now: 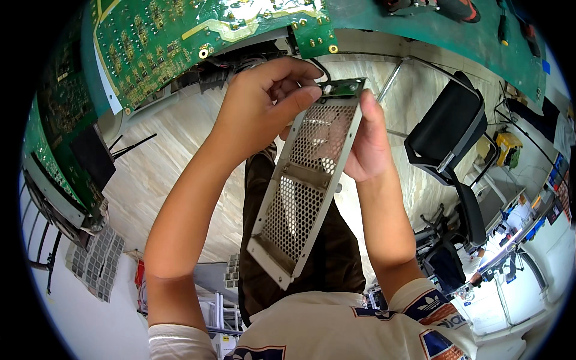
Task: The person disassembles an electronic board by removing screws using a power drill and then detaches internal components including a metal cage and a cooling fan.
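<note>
A long perforated metal panel point(305, 174) with folded edges hangs tilted in front of me, its far end higher up. My right hand point(371, 141) grips its right edge, thumb in front and fingers behind, partly seen through the holes. At the far end sits a small green circuit board point(345, 89). My left hand point(270, 90) is at that end, thumb and forefinger closed together beside the small board. Whatever they pinch is hidden. A black cable point(323, 67) curves down next to the left fingertips.
A large green circuit board point(162, 45) lies on the green-topped bench point(396, 36) ahead. More boards point(57, 153) stand at the left. A black office chair point(447, 126) is at the right, and a red-and-black power tool point(459, 9) lies on the bench.
</note>
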Available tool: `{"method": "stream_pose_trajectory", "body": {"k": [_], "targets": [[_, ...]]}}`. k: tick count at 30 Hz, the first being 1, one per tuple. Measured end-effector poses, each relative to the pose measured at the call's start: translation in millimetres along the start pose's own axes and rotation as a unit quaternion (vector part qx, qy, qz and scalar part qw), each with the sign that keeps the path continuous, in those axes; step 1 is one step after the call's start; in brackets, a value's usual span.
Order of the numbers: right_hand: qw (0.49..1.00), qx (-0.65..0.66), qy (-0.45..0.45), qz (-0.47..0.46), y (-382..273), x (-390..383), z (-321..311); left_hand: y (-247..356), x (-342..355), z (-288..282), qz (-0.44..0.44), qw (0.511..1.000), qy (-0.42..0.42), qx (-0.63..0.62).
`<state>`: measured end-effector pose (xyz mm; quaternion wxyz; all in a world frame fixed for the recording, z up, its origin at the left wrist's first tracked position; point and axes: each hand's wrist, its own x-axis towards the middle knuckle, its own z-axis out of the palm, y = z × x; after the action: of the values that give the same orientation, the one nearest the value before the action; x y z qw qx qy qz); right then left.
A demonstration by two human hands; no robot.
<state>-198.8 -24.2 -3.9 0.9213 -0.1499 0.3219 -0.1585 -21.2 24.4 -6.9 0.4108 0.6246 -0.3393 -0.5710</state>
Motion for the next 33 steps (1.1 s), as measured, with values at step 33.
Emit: {"method": "stream_pose_trajectory", "body": {"k": [33], "targets": [[0.924,-0.311,0.107,-0.194,14.7,-1.0,2.1,18.4,12.0,-3.5,-0.192,0.951,-0.067,-0.233]]}}
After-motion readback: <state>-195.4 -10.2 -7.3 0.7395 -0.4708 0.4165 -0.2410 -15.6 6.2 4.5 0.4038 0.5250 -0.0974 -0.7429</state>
